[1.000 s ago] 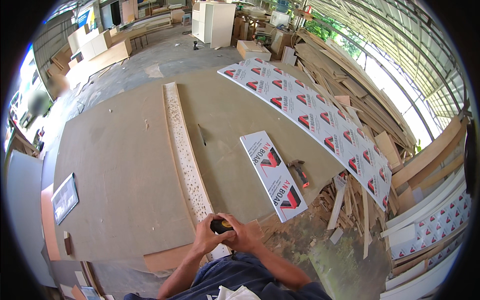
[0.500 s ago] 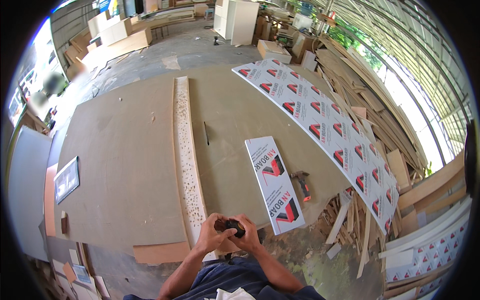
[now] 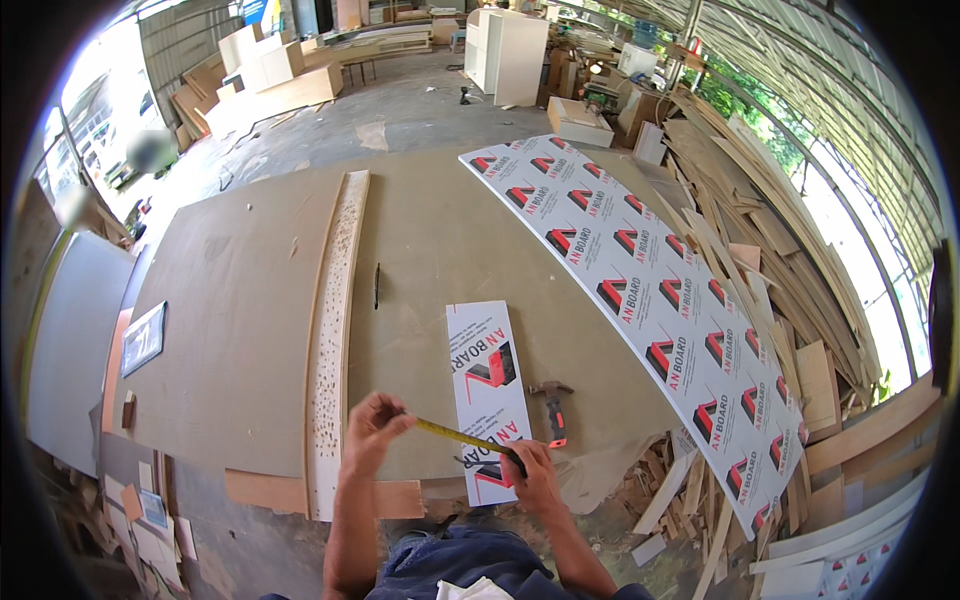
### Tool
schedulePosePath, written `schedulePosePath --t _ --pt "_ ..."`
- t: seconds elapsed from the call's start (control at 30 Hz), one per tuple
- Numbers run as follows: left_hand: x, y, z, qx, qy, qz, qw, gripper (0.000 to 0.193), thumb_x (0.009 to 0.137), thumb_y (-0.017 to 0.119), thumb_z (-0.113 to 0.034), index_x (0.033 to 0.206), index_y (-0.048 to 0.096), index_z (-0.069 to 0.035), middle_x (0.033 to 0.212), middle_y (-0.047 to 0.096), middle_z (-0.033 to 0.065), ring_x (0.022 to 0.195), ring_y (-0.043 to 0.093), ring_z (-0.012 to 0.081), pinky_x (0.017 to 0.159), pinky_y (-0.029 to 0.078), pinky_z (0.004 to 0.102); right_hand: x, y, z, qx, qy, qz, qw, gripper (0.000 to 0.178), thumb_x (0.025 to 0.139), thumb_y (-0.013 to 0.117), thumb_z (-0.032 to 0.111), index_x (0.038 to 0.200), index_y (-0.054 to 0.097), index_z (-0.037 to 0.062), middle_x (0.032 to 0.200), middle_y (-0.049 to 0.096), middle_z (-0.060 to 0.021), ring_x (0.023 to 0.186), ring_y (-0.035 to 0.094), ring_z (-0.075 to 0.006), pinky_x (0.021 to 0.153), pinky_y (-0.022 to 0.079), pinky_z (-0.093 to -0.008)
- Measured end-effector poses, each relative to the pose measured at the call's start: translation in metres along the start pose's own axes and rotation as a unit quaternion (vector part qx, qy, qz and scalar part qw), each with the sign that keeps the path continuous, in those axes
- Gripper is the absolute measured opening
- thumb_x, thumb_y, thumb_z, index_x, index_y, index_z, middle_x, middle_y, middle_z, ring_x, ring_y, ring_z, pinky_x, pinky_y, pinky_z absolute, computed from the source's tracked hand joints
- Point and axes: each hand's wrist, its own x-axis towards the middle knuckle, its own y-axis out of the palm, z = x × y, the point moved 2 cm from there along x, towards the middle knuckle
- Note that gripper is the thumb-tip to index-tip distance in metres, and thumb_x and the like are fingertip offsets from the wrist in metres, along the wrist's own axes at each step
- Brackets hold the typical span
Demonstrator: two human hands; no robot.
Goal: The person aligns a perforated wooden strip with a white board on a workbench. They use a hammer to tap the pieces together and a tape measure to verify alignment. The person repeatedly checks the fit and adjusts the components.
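A yellow tape measure stretches between my two hands above the near part of the work table. My left hand pinches the free end of its blade. Its dark case sits in my right hand, fingers wrapped round it. Under the blade and beside my right hand lies a short white board with red and black print. A claw hammer with a black and red handle lies just right of that board. Left of my left hand runs a long, narrow strip with a speckled face.
A large printed white panel covers the table's right side. A dark, thin pencil-like stick and a tablet-like framed item lie on the table. Wood offcuts are heaped at the lower right; long planks lean behind.
My hands, together round the tape measure before, have moved apart, and the yellow blade is now drawn out between them. My view has shifted, so the short board appears further left.
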Motion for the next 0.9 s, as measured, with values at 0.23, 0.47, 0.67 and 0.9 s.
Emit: schedulePosePath --t 0.23,0.47,0.67,0.9 --pt "0.035 0.013 -0.004 0.01 0.064 -0.061 0.996 0.028 0.098 0.07 -0.023 0.117 0.064 -0.003 0.106 0.065 0.006 0.103 0.06 0.0146 0.09 0.047 0.0305 -0.046 -0.076 -0.068 -0.047 0.119 -0.021 0.992 0.022 0.095 0.068 0.014 0.115 0.067 0.0048 0.106 0.065 -0.0151 0.104 0.062 -0.0362 0.091 0.049 -0.0445" --pt "0.041 0.041 0.215 0.471 -0.132 -0.036 0.872 0.083 0.079 0.086 -0.042 0.137 0.051 0.006 0.138 0.051 0.0273 0.127 0.051 0.0402 0.109 0.043 0.0489 -0.064 -0.101 -0.072 -0.044 0.223 -0.142 0.963 0.018 0.097 0.065 0.013 0.111 0.065 0.0026 0.103 0.064 -0.0174 0.098 0.062 -0.0386 0.084 0.05 -0.0476" --pt "0.037 0.099 0.212 0.509 -0.07 -0.022 0.858 0.091 0.065 0.095 -0.029 0.132 0.044 0.005 0.128 0.047 0.0228 0.126 0.044 0.0408 0.11 0.041 0.0464 -0.079 -0.093 -0.07 -0.06 0.231 -0.21 0.948 0.018 0.097 0.066 0.014 0.112 0.065 0.0026 0.1 0.066 -0.017 0.094 0.063 -0.0374 0.081 0.051 -0.0456" --pt "0.057 0.124 0.227 0.497 -0.027 0.003 0.867 0.089 0.069 0.092 -0.028 0.134 0.042 0.005 0.131 0.045 0.0243 0.13 0.041 0.0415 0.112 0.04 0.0458 -0.075 -0.08 -0.06 -0.047 0.231 -0.223 0.946 0.018 0.097 0.067 0.014 0.11 0.065 0.0024 0.102 0.066 -0.0165 0.092 0.064 -0.0371 0.081 0.051 -0.0448"
